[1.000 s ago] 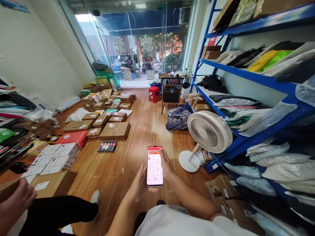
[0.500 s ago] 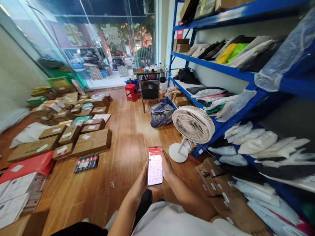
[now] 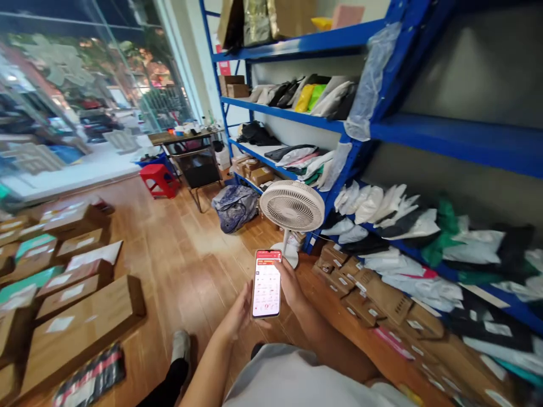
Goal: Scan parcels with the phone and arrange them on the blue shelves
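A smartphone [image 3: 267,283] with a lit red and white screen is held upright in front of me by both hands. My left hand [image 3: 238,314] cups its lower left edge with the fingers curled behind it. My right hand [image 3: 291,284] grips the right side, thumb near the screen. Both forearms reach in from the bottom of the view over my white shirt [image 3: 297,381].
A white standing fan [image 3: 292,207] stands just beyond the phone. Blue shelving [image 3: 445,135] full of bagged parcels runs along the right, with small cartons [image 3: 373,294] on the floor under it. Cardboard boxes [image 3: 80,322] cover the wooden floor at left. A red stool [image 3: 158,180] and a table [image 3: 186,141] stand by the glass front.
My view has swung to the right: the boxes slid towards the left edge and the shelving fills more of the frame. The phone stays in both hands.
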`<action>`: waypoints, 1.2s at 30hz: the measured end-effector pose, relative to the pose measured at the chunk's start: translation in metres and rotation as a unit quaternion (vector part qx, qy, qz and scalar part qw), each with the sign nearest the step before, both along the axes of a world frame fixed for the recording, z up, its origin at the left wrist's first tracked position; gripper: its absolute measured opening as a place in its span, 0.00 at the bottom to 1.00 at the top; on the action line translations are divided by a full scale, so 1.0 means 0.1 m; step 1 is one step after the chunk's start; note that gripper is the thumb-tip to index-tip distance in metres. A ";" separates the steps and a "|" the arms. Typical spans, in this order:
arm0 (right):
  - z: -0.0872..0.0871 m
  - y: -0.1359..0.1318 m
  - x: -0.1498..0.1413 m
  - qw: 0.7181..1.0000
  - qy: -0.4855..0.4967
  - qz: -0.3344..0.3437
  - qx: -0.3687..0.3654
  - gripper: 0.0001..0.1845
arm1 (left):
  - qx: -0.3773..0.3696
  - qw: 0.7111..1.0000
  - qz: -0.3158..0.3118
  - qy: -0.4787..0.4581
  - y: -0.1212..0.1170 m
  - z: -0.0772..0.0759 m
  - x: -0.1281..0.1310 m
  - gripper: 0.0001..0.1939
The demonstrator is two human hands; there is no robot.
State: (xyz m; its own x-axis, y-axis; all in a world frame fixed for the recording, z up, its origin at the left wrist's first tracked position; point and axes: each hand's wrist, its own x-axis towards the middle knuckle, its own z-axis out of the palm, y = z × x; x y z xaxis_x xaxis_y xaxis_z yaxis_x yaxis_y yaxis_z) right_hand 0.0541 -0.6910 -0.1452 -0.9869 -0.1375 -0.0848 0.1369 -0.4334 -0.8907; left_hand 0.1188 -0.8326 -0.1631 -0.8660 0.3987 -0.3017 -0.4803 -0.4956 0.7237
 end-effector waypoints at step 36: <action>-0.06 0.26 0.48 0.995 0.054 0.049 0.065 0.24 | 0.027 0.997 -0.077 -0.002 0.03 0.12 -0.28 0.59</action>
